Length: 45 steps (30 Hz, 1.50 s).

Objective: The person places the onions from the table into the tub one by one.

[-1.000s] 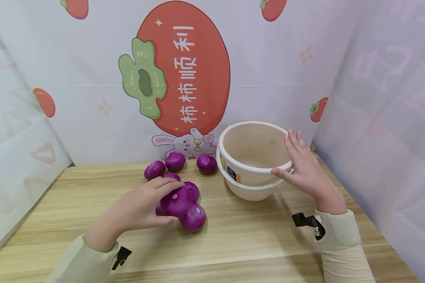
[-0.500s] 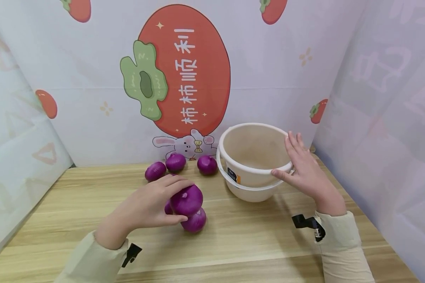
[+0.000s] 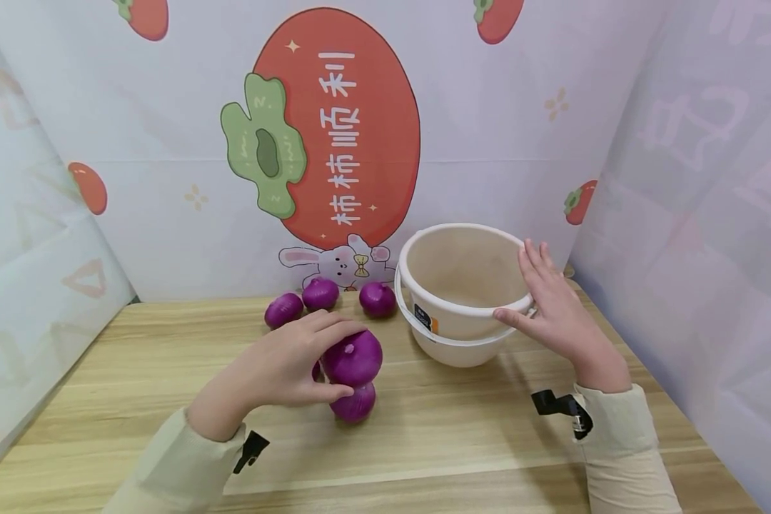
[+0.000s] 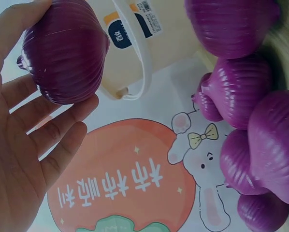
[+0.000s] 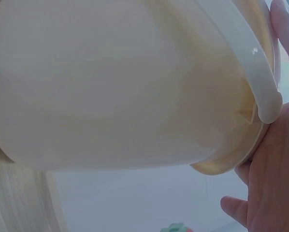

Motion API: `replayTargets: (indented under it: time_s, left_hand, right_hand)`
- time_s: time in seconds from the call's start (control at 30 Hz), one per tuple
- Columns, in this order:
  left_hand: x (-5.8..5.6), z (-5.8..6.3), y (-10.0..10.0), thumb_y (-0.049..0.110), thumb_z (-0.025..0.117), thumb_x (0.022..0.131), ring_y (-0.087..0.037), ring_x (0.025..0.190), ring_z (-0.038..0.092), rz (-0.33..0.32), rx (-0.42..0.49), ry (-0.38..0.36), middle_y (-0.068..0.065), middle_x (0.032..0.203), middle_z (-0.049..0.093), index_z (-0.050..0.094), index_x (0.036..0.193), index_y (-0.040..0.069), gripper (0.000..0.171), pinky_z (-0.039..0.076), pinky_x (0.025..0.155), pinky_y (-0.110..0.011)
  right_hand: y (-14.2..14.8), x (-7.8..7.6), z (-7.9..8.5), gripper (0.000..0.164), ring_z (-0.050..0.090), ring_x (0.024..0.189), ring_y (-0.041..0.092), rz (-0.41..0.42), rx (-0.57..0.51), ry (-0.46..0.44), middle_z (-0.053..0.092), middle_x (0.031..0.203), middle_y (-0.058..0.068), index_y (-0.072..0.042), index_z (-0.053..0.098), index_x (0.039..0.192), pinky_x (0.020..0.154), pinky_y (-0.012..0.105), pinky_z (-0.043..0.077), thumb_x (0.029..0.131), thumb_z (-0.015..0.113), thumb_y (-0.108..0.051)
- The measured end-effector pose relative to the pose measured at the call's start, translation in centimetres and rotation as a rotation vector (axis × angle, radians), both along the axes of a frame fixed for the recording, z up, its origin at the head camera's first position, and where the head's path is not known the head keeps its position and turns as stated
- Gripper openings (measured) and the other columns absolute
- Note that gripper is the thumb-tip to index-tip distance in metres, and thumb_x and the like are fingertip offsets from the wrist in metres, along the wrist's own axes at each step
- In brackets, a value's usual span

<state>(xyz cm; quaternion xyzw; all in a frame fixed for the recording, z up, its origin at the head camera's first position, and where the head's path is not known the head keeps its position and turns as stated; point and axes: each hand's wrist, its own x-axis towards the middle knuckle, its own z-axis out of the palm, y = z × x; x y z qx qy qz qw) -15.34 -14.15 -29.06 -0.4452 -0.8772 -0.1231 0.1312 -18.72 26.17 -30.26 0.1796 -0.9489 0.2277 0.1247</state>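
1. The left grip (image 3: 283,364), a bare hand, holds a purple onion (image 3: 352,358) between its thumb and fingers; the onion sits at the fingertips, on the side toward the bucket.
2. The right grip (image 3: 559,314) has straightened, spread fingers and rests on the bucket's rim (image 3: 443,305), thumb on the near part and fingers farther round.
3. The bucket (image 3: 450,353) stands upright on the table (image 3: 462,435), just left of the right grip, and to the right of the left grip and farther away.
4. Its handle (image 3: 452,340) hangs around the near side, below the right thumb; a dark label (image 3: 422,317) faces the left grip.
5. Another onion, the near one (image 3: 353,405), shows just below the left thumb's tip.
6. Beyond the left grip lie three more: a left onion (image 3: 284,310), a middle onion (image 3: 320,293) and a right onion (image 3: 378,300), the last beside the bucket.
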Motion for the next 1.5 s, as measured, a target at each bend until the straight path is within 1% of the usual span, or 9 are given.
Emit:
replayTargets:
  time_s: [0.13, 0.27, 0.5, 0.7, 0.8, 1.03, 1.2, 1.3, 1.5]
  left_hand:
    - [-0.2, 0.5, 0.5, 0.047, 0.081, 0.076, -0.01, 0.119, 0.057, 0.001, -0.002, -0.006, 0.005, 0.13, 0.061, 0.058, 0.135, 0.019, 0.069, 0.054, 0.097, -0.031]
    - [-0.4, 0.9, 0.9, 0.049, 0.08, 0.078, -0.01, 0.121, 0.056, -0.017, 0.001, -0.011, 0.005, 0.131, 0.061, 0.057, 0.137, 0.019, 0.07, 0.052, 0.099, -0.032]
    - [-0.5, 1.2, 1.3, 0.05, 0.079, 0.079, -0.01, 0.127, 0.053, -0.031, 0.008, -0.03, 0.006, 0.135, 0.058, 0.055, 0.139, 0.019, 0.072, 0.051, 0.102, -0.032]
    - [-0.6, 1.5, 1.7, 0.045, 0.081, 0.078, -0.013, 0.132, 0.05, -0.06, 0.05, -0.015, 0.003, 0.138, 0.056, 0.055, 0.139, 0.016, 0.073, 0.051, 0.103, -0.034]
    - [-0.8, 1.6, 2.0, 0.042, 0.082, 0.077, -0.015, 0.131, 0.052, -0.078, 0.068, -0.008, 0.0, 0.137, 0.058, 0.056, 0.138, 0.014, 0.073, 0.052, 0.102, -0.035]
    - [-1.1, 1.6, 2.9, 0.04, 0.083, 0.076, -0.017, 0.128, 0.055, -0.115, 0.093, 0.018, -0.003, 0.134, 0.06, 0.057, 0.137, 0.013, 0.071, 0.053, 0.101, -0.033]
    - [-1.5, 1.8, 3.5, 0.039, 0.084, 0.075, -0.015, 0.125, 0.056, -0.137, 0.14, 0.047, -0.001, 0.132, 0.06, 0.058, 0.135, 0.013, 0.07, 0.054, 0.098, -0.031]
    - [-1.7, 2.0, 3.8, 0.04, 0.084, 0.076, -0.015, 0.125, 0.055, -0.144, 0.162, 0.045, -0.001, 0.133, 0.06, 0.057, 0.136, 0.013, 0.071, 0.055, 0.097, -0.03]
    - [-2.1, 2.0, 4.5, 0.042, 0.083, 0.077, -0.014, 0.128, 0.054, -0.163, 0.181, 0.041, -0.001, 0.135, 0.059, 0.055, 0.138, 0.014, 0.073, 0.052, 0.102, -0.032]
  right_hand:
    - [0.0, 0.0, 0.0, 0.108, -0.013, 0.155, 0.032, 0.01, 0.0, -0.004, -0.006, 0.168, 0.011, -0.001, 0.005, 0.158, 0.118, 0.069, 0.008, 0.088, 0.067, -0.055]
    - [0.0, -0.1, -0.2, 0.108, -0.012, 0.154, 0.034, 0.015, 0.003, -0.002, -0.006, 0.168, 0.011, -0.001, 0.005, 0.158, 0.118, 0.069, 0.008, 0.088, 0.068, -0.055]
    - [0.2, -0.2, -0.1, 0.108, -0.014, 0.154, 0.033, 0.023, -0.018, -0.006, -0.007, 0.167, 0.011, 0.0, 0.004, 0.158, 0.118, 0.069, 0.008, 0.088, 0.069, -0.052]
    - [0.2, -0.2, -0.1, 0.107, -0.014, 0.154, 0.033, 0.028, -0.031, 0.003, -0.006, 0.168, 0.011, 0.001, 0.005, 0.157, 0.117, 0.07, 0.009, 0.089, 0.07, -0.049]
    - [0.2, -0.3, -0.2, 0.107, -0.014, 0.154, 0.033, 0.032, -0.034, 0.002, -0.006, 0.168, 0.012, 0.002, 0.005, 0.157, 0.117, 0.071, 0.009, 0.089, 0.07, -0.048]
    - [0.1, -0.2, 0.0, 0.109, -0.014, 0.154, 0.034, 0.035, -0.034, -0.01, -0.006, 0.167, 0.013, 0.001, 0.005, 0.157, 0.118, 0.07, 0.008, 0.088, 0.07, -0.051]
    - [0.1, -0.2, -0.1, 0.108, -0.015, 0.154, 0.033, 0.038, -0.039, -0.008, -0.005, 0.168, 0.012, 0.001, 0.005, 0.158, 0.117, 0.07, 0.008, 0.088, 0.07, -0.05]
    - [0.1, -0.2, -0.1, 0.107, -0.015, 0.154, 0.032, 0.036, -0.045, -0.001, -0.005, 0.168, 0.012, 0.001, 0.005, 0.157, 0.117, 0.071, 0.009, 0.088, 0.071, -0.048]
    - [0.2, 0.0, -0.2, 0.107, -0.014, 0.154, 0.034, 0.035, -0.045, 0.0, -0.004, 0.168, 0.013, 0.0, 0.005, 0.158, 0.117, 0.071, 0.009, 0.088, 0.07, -0.05]
